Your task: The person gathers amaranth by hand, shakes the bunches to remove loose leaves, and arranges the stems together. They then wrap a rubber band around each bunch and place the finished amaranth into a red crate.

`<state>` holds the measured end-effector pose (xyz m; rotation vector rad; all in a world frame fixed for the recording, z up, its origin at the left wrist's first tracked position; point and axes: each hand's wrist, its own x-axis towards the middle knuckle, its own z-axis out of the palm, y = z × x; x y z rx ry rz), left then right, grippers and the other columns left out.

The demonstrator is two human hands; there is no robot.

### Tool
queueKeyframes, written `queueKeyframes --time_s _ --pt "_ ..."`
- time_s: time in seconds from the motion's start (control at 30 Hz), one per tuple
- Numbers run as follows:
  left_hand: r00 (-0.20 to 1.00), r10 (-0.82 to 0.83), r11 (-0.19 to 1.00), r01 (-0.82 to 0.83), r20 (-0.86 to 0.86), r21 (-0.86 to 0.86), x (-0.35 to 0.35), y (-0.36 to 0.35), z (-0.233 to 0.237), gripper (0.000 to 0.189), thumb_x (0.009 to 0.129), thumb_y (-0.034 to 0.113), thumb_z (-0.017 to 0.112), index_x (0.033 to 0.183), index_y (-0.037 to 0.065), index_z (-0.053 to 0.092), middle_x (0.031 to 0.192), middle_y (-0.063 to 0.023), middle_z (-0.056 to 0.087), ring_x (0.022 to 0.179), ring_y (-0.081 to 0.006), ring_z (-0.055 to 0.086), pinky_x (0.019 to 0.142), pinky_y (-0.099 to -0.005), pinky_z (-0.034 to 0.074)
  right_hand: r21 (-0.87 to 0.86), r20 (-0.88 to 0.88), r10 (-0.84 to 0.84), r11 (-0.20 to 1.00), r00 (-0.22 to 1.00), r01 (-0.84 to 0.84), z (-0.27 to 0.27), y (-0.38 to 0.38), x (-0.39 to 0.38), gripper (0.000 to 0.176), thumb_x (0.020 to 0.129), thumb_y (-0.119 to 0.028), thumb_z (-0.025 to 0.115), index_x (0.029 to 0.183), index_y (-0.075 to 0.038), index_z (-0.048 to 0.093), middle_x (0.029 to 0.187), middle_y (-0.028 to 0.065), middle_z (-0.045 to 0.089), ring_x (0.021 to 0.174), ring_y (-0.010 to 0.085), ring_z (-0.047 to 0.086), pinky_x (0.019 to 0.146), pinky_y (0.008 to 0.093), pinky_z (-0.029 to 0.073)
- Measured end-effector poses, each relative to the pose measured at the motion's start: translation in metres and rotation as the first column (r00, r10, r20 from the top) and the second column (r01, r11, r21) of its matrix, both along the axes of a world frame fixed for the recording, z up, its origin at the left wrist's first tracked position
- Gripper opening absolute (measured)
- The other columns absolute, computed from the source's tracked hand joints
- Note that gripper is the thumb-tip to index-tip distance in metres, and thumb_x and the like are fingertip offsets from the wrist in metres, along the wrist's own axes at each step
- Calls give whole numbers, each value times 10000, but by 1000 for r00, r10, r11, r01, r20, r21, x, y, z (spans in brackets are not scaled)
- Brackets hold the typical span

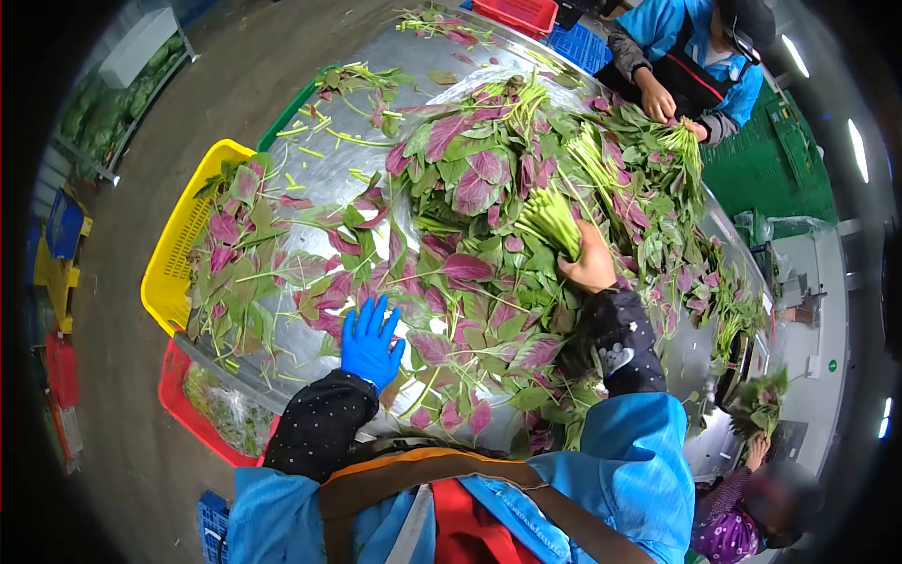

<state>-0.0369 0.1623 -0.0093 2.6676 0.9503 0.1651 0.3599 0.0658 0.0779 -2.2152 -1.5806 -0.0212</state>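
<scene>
My right hand [592,261], bare, is closed round a bunch of amaranth [548,220], its pale green cut stems pointing away from me. The lower end of that bunch is hidden behind my hand and sleeve. In a blue glove, my left hand [373,348] lies with fingers spread at the near left, over loose amaranth leaves [329,315] on the metal table. Between and beyond both hands spreads a big heap of amaranth [474,183], its leaves green and purple. More bunched stems [592,155] rest on the heap's far right.
A yellow crate [183,249] with leaves and a red crate [178,376] stand along the table's left edge. Across the table a person [691,66] handles amaranth stems. Another person [742,512] at lower right holds leaves [756,402]. Cut stem pieces [310,150] litter the metal table [362,99].
</scene>
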Motion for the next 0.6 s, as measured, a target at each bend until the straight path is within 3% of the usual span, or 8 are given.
queueKeyframes --time_s 0.1,0.2,0.23,0.27,0.33,0.47,0.53,0.6 --pt "1000 -1 1000 2 27 -11 -1 1 0 561 810 337 550 1316 137 415 1423 -109 299 1332 -285 224 1075 -464 127 -172 101 -146 972 984 162 3 0 -7 635 567 -56 725 1163 -48 506 1009 148 591 938 314 576 850 328 436" --pt "1000 -1 1000 0 31 8 -2 0 -1 562 810 339 549 1316 134 415 1425 -108 295 1332 -285 224 1075 -465 128 -219 -185 -184 965 965 143 22 -9 12 554 586 -10 702 1116 -27 543 1003 121 620 908 237 601 835 298 443" --pt "1000 -3 1000 2 24 18 -3 0 -1 555 818 347 535 1318 139 414 1421 -104 302 1330 -282 227 1073 -468 131 97 -362 -35 992 931 76 22 -14 18 417 590 -6 681 999 -12 598 922 96 645 830 226 622 768 307 471" --pt "1000 -1 1000 1 21 25 -3 0 -3 548 825 355 521 1320 144 414 1418 -100 308 1329 -278 230 1071 -471 134 203 -562 23 973 827 111 28 -20 28 432 600 26 646 1028 -2 592 944 52 646 842 154 606 784 273 465" --pt "1000 8 1000 -8 10 22 -2 -1 -5 543 833 364 506 1323 150 411 1414 -96 313 1327 -275 231 1070 -473 136 126 -644 -89 967 760 220 35 -35 52 452 595 61 618 1042 7 577 973 56 640 866 151 605 799 265 462" --pt "1000 3 1000 -2 -15 17 -1 0 -3 547 835 364 501 1330 151 402 1416 -94 310 1331 -273 225 1070 -471 136 156 -514 -72 972 855 175 32 -18 55 464 579 43 633 1037 13 570 954 68 649 865 160 606 812 271 456" --pt "1000 -5 1000 5 -20 11 -1 0 1 548 835 362 503 1330 151 401 1418 -95 308 1332 -273 223 1070 -471 136 67 -445 -206 963 872 262 20 -3 49 492 564 -1 666 1047 -6 571 935 81 653 851 179 613 808 279 459" --pt "1000 -9 1000 9 -6 14 0 0 -1 558 824 352 524 1326 139 406 1426 -102 296 1335 -279 219 1075 -467 125 37 -434 -204 969 877 244 5 11 46 509 550 -45 693 1045 -26 578 920 103 654 841 207 620 794 297 467"
